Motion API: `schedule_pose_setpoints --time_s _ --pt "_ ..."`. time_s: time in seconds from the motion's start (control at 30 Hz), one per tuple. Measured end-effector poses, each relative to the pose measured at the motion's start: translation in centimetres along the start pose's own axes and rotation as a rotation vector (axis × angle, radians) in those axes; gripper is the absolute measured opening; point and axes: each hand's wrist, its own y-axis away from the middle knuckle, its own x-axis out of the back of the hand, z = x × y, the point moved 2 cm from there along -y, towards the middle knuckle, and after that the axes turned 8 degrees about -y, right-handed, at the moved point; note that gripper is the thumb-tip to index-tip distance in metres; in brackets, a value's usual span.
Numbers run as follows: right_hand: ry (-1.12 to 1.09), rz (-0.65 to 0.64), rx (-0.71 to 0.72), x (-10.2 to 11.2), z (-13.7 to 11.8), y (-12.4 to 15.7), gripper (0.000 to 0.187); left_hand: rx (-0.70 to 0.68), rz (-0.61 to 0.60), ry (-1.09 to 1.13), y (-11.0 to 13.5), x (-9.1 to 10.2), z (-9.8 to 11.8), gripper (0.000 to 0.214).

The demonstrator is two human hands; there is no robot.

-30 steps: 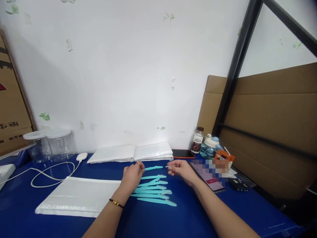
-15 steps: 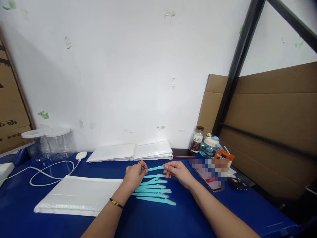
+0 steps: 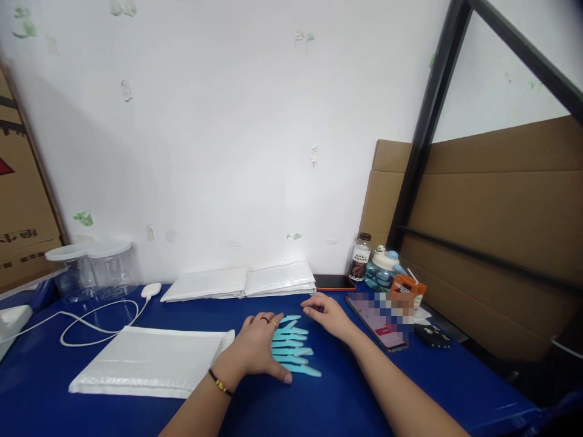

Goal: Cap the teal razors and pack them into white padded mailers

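Several light-blue plastic sticks (image 3: pixel 294 352) lie side by side on the blue table (image 3: pixel 346 400). My left hand (image 3: pixel 259 349) lies flat on their left ends, fingers stretched out, with rings on two fingers and a bracelet at the wrist. My right hand (image 3: pixel 325 315) rests palm down just right of the top stick, fingers extended toward it. Neither hand grips anything.
A stack of white bags (image 3: pixel 150 361) lies left of my left hand. More white packs (image 3: pixel 241 282) sit by the wall. A phone (image 3: pixel 376 315), bottles (image 3: pixel 362 258) and an orange carton stand at right. Clear jars (image 3: pixel 91 270) and a white cable are at left. Cardboard panels stand right.
Both hands set the held stick down with the others. My left hand has opened and flattened over the row's left ends; my right hand has let go and lies open beside it.
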Motion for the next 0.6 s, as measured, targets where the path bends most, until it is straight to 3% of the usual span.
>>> schedule_pose_setpoints --time_s 0.07,0.33,0.6 --pt "0.008 0.043 -0.015 0.5 0.1 0.0 0.026 -0.005 -0.017 -0.064 0.0 0.1 1.1 0.105" --pt "-0.092 0.039 -0.013 0.5 -0.8 0.2 0.033 0.102 -0.055 -0.270 -1.8 -0.3 4.3 0.042" --pt "-0.242 0.036 -0.093 -1.9 -1.0 0.9 0.046 0.159 -0.017 -0.296 -2.5 -1.3 5.4 0.031"
